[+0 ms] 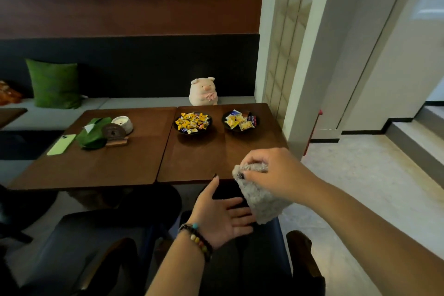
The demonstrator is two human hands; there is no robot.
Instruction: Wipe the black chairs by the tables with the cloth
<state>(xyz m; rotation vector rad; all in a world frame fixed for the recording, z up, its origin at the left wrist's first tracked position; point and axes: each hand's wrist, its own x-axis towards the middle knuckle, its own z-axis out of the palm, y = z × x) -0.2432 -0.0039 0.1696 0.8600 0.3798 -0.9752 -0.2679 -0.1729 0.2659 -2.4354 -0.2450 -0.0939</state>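
On the tabletop (120,166), from the left: a green phone (61,144), a green folded item (95,133), a round plaque (113,131) whose writing is too small to read, then two dark bowls (193,123) of wrapped sweets; their labels are illegible. Your left hand (222,217) is released, palm up, fingers straight, above the near black chair (252,259). Your right hand (271,172) is in a pinching grip on the top of the grey cloth (260,202), which hangs down, its lower end touching your left fingertips.
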